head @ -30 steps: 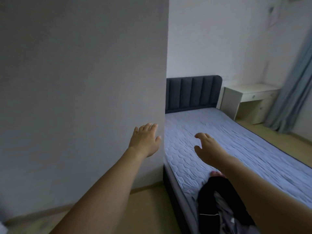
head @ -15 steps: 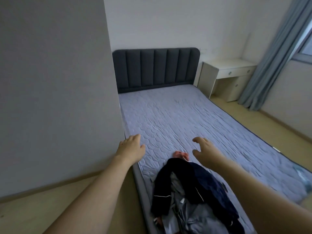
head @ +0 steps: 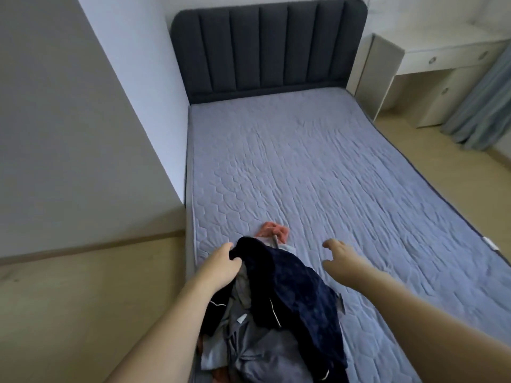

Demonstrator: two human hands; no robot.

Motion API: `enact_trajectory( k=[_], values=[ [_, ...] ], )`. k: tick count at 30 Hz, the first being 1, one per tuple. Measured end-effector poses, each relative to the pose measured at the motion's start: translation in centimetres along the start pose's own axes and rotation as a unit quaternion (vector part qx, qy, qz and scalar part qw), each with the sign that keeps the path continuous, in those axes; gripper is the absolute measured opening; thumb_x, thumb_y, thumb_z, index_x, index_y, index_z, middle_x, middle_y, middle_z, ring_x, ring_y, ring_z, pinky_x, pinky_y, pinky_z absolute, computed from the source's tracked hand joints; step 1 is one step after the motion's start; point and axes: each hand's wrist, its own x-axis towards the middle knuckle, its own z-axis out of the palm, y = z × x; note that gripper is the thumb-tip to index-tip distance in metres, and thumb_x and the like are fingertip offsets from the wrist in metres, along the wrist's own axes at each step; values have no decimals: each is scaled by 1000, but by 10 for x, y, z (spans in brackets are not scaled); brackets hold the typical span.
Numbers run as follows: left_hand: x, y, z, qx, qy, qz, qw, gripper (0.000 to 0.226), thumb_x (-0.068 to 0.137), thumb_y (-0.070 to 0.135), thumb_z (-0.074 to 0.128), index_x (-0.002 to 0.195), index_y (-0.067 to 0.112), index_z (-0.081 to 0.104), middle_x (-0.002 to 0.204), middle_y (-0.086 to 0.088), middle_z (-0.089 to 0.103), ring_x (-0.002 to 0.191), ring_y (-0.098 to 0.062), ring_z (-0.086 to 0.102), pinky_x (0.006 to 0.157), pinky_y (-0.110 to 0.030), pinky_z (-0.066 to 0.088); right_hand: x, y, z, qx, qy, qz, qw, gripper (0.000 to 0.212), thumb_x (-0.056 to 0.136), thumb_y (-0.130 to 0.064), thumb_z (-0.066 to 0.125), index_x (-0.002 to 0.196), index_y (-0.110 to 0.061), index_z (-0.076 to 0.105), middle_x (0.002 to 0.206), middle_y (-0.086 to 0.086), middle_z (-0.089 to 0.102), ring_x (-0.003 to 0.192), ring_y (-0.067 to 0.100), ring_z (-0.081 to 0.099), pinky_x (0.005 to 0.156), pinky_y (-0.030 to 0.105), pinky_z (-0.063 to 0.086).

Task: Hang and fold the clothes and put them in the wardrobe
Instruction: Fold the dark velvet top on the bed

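A heap of clothes lies on the near left part of the bed [head: 331,167]. On top is a dark navy garment [head: 293,288] with thin white piping. Grey garments [head: 249,352] lie under it, and a bit of orange-pink cloth [head: 273,230] pokes out at the far end. My left hand [head: 221,264] touches the far left end of the navy garment, thumb and fingers around its edge. My right hand [head: 341,257] hovers just right of the heap, fingers loosely spread, holding nothing.
The bed has a quilted lilac cover and a dark padded headboard [head: 271,48]. A tall grey-white panel [head: 69,134] stands at the left, close to the bed's edge. A white desk [head: 431,64] and blue curtain [head: 481,106] are at the far right. Wooden floor [head: 91,299] lies left of the bed.
The view has swung down and right from the panel toward the bed. Both hands dropped to the heap; my left hand moved right onto the navy garment.
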Motion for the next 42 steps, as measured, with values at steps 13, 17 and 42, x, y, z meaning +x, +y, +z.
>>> enact_trajectory(
  k=[13,17,42],
  values=[
    [154,-5,281,-297,46,-222,928,25,87,24,64,102,7,54,94,-7,64,81,-24,65,66,-39,56,153,185,190,-24,-184,-33,982,65,92,-30,51,148,-18,21,149,5,25,126,27,41,97,35,42],
    [136,49,261,-482,102,-202,846,6,92,10,51,98,8,51,98,-16,66,84,-31,69,69,-46,61,140,203,190,2,-239,-38,970,92,83,-45,63,152,-20,8,153,5,17,134,28,35,101,34,40],
    [-243,437,-17,258,559,109,780,24,86,4,46,108,11,51,53,2,39,45,-21,35,45,-27,16,-116,127,-316,305,302,-213,878,11,83,-15,44,75,-15,51,67,0,56,58,14,50,46,27,31]
  ],
)
